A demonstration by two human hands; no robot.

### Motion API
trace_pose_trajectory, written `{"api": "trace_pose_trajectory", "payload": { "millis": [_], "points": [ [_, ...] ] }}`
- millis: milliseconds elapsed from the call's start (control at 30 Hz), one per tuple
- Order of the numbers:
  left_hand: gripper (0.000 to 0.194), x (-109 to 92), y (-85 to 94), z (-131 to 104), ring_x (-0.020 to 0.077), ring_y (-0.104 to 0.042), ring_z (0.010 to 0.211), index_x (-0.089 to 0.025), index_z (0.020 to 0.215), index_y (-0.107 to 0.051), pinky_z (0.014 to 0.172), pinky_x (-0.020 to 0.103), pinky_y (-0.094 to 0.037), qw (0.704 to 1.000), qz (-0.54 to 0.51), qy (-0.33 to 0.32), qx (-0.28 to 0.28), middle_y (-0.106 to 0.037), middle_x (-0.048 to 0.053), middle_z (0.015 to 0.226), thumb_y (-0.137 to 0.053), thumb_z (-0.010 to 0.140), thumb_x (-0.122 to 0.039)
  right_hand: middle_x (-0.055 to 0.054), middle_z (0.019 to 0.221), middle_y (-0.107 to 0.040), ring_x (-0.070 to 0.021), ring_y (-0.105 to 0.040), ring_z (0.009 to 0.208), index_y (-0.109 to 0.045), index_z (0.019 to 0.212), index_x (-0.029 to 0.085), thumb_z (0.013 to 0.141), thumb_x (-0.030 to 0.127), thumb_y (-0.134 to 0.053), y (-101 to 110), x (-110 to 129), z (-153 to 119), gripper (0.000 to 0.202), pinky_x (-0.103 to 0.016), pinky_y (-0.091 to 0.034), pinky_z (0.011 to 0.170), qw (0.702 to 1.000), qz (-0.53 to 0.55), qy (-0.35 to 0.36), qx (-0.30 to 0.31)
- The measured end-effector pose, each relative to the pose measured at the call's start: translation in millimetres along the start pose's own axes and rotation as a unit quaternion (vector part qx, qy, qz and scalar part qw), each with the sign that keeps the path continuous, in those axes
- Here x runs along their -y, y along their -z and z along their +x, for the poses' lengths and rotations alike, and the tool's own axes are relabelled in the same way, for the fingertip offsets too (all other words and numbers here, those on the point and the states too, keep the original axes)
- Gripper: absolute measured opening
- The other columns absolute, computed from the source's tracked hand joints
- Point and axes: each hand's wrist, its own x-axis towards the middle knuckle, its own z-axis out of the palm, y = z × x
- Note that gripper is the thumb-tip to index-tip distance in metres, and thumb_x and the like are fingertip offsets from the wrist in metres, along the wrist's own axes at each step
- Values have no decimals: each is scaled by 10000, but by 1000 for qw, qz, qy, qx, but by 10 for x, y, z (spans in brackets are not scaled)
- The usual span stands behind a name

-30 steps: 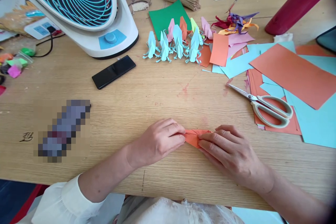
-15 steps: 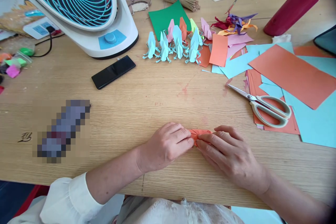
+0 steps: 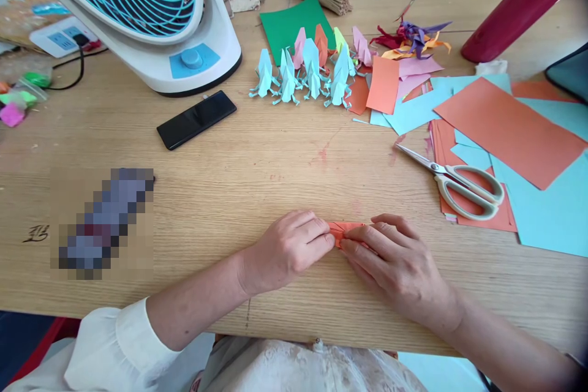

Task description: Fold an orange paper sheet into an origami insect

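Observation:
A small folded piece of orange paper (image 3: 345, 226) lies on the wooden table (image 3: 257, 184) between my hands, partly covered by fingers. My left hand (image 3: 294, 246) is closed on its left end, with fingertips pressed together. From the other side, my right hand (image 3: 395, 263) pinches the paper's front and right part between thumb and fingers. Further back stand several folded paper figures (image 3: 312, 70), light blue in front, with pink, orange and yellow-green ones behind. Scissors (image 3: 473, 187) with pale handles rest on orange sheets to the right, blades pointing back left.
A white and blue fan (image 3: 206, 61) stands at the back left, with a black phone (image 3: 196, 120) before it. Orange paper (image 3: 509, 131) and light blue sheets (image 3: 551, 214) spread over the right side. A dark red bottle (image 3: 514, 12) leans into view at far right.
Both hands keep hold of the orange paper with only a slight shift of the fingers. The whole view has moved a little.

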Motion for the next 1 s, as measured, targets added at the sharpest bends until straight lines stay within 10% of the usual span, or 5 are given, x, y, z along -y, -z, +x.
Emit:
{"api": "trace_pose_trajectory", "payload": {
  "millis": [1000],
  "points": [
    [154,73,18,-102,142,-537,759,-171,874,-642,774,321,-412,997,7,79,-18,-644,13,825,-532,980,-193,-16,855,-664,-150,-576,760,-637,856,200,954,155,-527,9,38,107,154,-361,-397,885,991,88,-103,14]
  ]
}}
